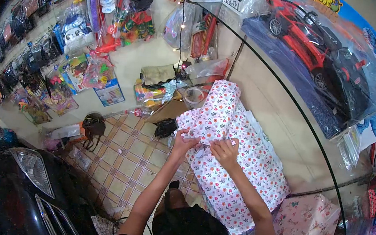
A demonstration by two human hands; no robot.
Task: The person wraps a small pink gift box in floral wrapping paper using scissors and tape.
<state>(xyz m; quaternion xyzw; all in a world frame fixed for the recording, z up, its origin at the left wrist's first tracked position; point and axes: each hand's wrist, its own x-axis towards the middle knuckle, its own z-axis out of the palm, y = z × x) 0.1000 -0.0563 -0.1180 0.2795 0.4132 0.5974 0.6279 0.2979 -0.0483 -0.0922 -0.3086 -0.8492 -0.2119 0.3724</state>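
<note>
White wrapping paper point(251, 178) printed with small red and orange flowers lies spread in front of me, draped over a bulky form whose contents are hidden. Its far part rises in a rolled, rounded fold point(222, 98). My left hand point(184, 143) is closed in a pinch at the near left edge of that fold. Beside it, my right hand point(225, 152) has its fingers pressed together on the same edge, a short way to the right. Just beyond the paper stands a roll of clear tape point(194, 95).
A glass counter edge point(292, 83) curves along the right, with a red and black toy car point(307, 43) in plastic on it. A pink floral wrapped package point(308, 223) sits at lower right. A black motorbike point(31, 187) stands at lower left. Packaged goods point(127, 19) hang behind.
</note>
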